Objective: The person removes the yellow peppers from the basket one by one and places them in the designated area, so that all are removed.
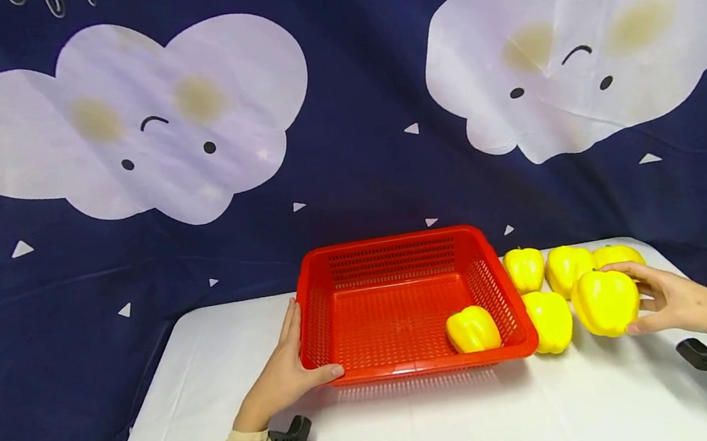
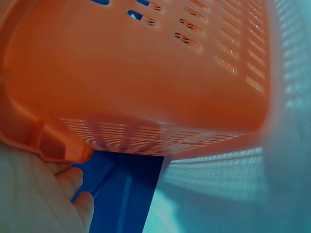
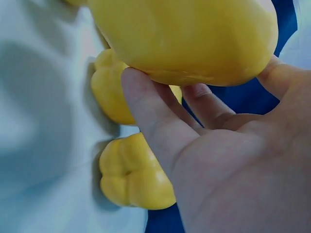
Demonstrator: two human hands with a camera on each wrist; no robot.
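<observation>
A red plastic basket [image 1: 408, 367] with slotted walls sits on the white table. My left hand [image 1: 284, 381] holds its near left corner, thumb over the front rim and fingers along the outer left side. In the left wrist view the fingertips [image 2: 83, 206] show just beyond the basket rim [image 2: 53, 145]. One yellow bell pepper [image 1: 473, 330] lies in the basket's near right corner. To the right of the basket, my right hand [image 1: 673, 302] grips another yellow bell pepper [image 1: 605, 302] between thumb and fingers, raised off the table.
Several more yellow bell peppers [image 1: 549, 321] stand on the table close to the basket's right side, beside and behind the held one. White cloth [image 1: 437, 427] covers the table. A dark blue curtain [image 1: 374, 172] with printed clouds hangs right behind the table's far edge.
</observation>
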